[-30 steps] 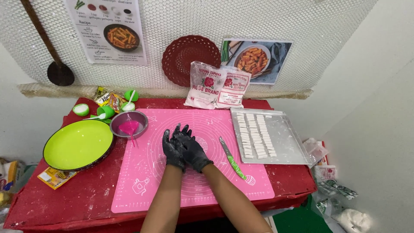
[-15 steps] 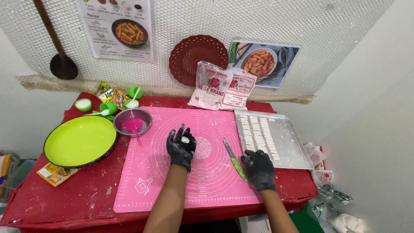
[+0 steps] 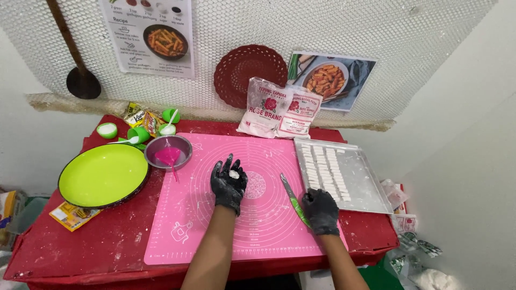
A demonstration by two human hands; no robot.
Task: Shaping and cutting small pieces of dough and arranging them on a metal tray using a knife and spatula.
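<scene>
Dough piece (image 3: pixel 234 174) lies on the open left hand (image 3: pixel 229 182), palm up over the pink mat (image 3: pixel 215 225); it could roll off if the palm tilts. The right hand (image 3: pixel 321 210) grips the green-handled knife (image 3: pixel 293 200), whose blade may scratch the mat.

A small white dough piece (image 3: pixel 234 174) is cradled in the upturned palm of the black-gloved left hand (image 3: pixel 229 184) over the pink mat (image 3: pixel 215 225) on the red desk (image 3: pixel 80 241). The green-handled knife (image 3: pixel 294 200) is touched by the gloved right hand (image 3: pixel 321 210) near the mat's right edge. Cut white pieces are lined up in the metal tray (image 3: pixel 371 188) at the right, and a lime-green plate (image 3: pixel 102 174) is set at the left beside a small bowl (image 3: pixel 169 153).
</scene>
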